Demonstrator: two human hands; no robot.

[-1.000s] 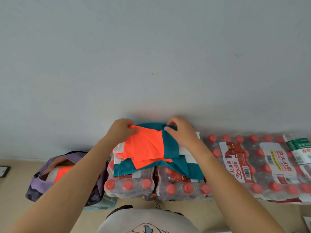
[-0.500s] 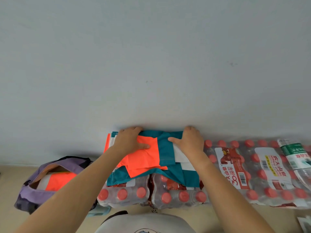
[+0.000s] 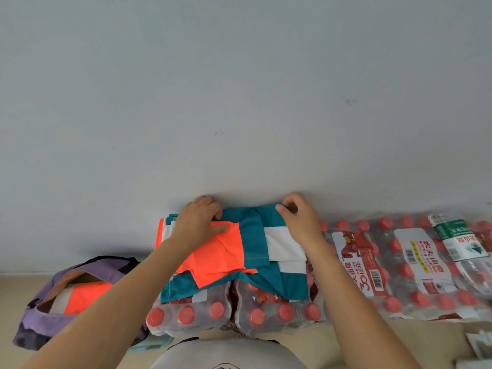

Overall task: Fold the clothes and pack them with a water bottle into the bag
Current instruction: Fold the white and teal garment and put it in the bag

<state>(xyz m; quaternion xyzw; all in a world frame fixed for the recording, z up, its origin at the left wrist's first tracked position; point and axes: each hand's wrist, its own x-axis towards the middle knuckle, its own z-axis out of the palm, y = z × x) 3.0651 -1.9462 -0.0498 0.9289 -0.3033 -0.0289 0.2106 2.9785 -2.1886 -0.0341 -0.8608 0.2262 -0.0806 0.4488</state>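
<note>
Head view: the orange, teal and white garment [image 3: 247,251] lies on the shrink-wrapped packs of red-capped bottles [image 3: 279,312] against the wall; the left hand [image 3: 198,222] presses flat on its orange panel, fingers nearly straight; the right hand [image 3: 300,217] seems to pinch the teal far edge. The purple bag [image 3: 45,323] sits on the floor by the packs' left edge, orange cloth inside; a green-labelled water bottle [image 3: 460,243] lies on the packs' right end.

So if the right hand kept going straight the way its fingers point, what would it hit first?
Most likely the wall. The right hand pinches the far edge of the garment and points away from the person; the wall looks right behind that edge, though depth is unclear.
</note>
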